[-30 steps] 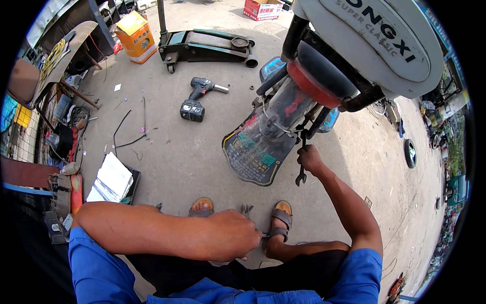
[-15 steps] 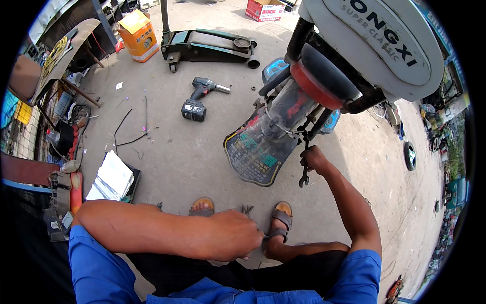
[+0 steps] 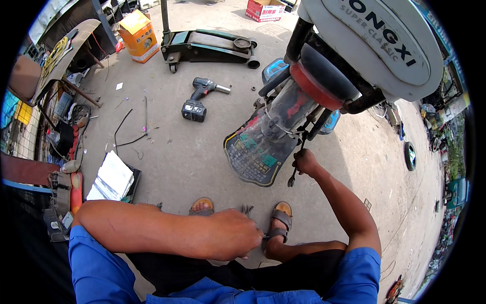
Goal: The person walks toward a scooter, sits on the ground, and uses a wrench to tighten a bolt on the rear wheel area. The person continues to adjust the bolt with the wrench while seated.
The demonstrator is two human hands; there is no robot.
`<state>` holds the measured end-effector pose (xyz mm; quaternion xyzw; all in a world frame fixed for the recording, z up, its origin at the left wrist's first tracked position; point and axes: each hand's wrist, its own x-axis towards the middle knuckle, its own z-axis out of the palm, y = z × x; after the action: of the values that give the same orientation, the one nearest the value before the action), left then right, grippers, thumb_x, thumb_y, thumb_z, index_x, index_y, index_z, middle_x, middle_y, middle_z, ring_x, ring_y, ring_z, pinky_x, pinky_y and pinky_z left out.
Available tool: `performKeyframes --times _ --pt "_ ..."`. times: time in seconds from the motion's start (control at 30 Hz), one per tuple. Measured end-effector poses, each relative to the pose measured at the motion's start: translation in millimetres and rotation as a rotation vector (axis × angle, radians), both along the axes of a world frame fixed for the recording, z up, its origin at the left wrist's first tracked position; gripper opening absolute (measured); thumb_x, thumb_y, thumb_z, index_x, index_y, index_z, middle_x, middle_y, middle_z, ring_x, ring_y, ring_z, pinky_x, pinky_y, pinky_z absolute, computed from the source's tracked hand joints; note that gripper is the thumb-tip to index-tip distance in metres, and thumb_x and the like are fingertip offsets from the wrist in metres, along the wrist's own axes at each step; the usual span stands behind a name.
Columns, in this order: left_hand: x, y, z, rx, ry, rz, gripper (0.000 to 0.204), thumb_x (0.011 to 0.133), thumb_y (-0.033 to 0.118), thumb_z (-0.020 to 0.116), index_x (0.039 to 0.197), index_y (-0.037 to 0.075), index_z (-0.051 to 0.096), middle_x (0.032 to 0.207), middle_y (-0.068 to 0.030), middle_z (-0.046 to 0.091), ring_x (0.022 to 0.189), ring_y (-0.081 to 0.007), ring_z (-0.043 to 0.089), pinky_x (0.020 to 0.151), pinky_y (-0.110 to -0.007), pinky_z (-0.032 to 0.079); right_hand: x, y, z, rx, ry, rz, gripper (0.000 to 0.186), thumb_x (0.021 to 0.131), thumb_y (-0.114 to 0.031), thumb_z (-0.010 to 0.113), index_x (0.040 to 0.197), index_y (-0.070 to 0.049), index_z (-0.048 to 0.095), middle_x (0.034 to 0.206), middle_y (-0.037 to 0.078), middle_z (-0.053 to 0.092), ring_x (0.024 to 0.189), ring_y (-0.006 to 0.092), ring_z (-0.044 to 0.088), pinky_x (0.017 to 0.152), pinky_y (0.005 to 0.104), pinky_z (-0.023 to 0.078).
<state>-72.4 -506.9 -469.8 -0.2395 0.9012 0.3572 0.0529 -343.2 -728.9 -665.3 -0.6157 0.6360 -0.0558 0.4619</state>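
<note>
Gripping wrench [image 3: 293, 177] mid-shaft w/ R hand [image 3: 306, 162], nearer, fully closed; pointing lengthwise fwd, beside R edge of mudguard [image 3: 258, 157]. Holding L hand [image 3: 237, 234] well back; can't tell grip.

Head-worn fisheye view faces down, forward; hands [image 3: 233, 234] near.

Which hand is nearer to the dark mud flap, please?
Right. The right hand, gripping a wrench, is just right of the mud flap; the left hand is farther away, below it in the picture.
</note>
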Motion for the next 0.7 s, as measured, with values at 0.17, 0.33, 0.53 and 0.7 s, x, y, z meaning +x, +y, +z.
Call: performKeyframes --times 0.17,0.33,0.53,0.7 --pt "-3.6 -0.7 6.2 -0.015 0.035 0.038 0.031 0.076 0.021 0.070 0.092 -0.004 0.060 0.077 -0.0187 0.064 0.081 -0.0354 0.065 0.068 -0.044 0.051 -12.6 -11.8 -20.4 0.092 0.062 -0.070 0.024 0.087 -0.010 0.054 0.069 0.005 0.059 0.059 0.014 0.061 0.052 0.0252 0.065 0.045 0.0367 0.054" --pt "0.5 -1.1 3.6 0.002 0.007 0.000 0.045 0.080 0.029 0.069 0.102 -0.008 0.054 0.080 -0.0203 0.062 0.081 -0.0370 0.064 0.065 -0.045 0.052 -27.2 -10.0 3.2 -0.050 0.019 0.071 0.025 0.088 -0.013 0.050 0.073 0.005 0.056 0.059 0.010 0.056 0.044 0.0180 0.051 0.039 0.0338 0.044" --pt "0.0 -1.2 2.7 0.037 0.013 -0.022 0.044 0.080 0.029 0.068 0.102 -0.007 0.054 0.089 -0.0220 0.062 0.087 -0.0372 0.063 0.070 -0.045 0.051 -23.5 -19.7 63.1 0.119 -0.182 -0.094 0.021 0.084 -0.013 0.057 0.067 0.000 0.059 0.054 0.003 0.050 0.043 0.0128 0.045 0.040 0.0306 0.035" --pt "-1.9 -1.8 1.2 0.034 -0.003 -0.021 0.043 0.081 0.029 0.068 0.101 -0.006 0.055 0.092 -0.0222 0.061 0.088 -0.0376 0.063 0.072 -0.046 0.051 -18.7 -22.1 76.5 0.202 -0.226 -0.184 0.022 0.084 -0.012 0.056 0.065 0.000 0.059 0.053 0.002 0.048 0.042 0.0131 0.043 0.040 0.0327 0.034"
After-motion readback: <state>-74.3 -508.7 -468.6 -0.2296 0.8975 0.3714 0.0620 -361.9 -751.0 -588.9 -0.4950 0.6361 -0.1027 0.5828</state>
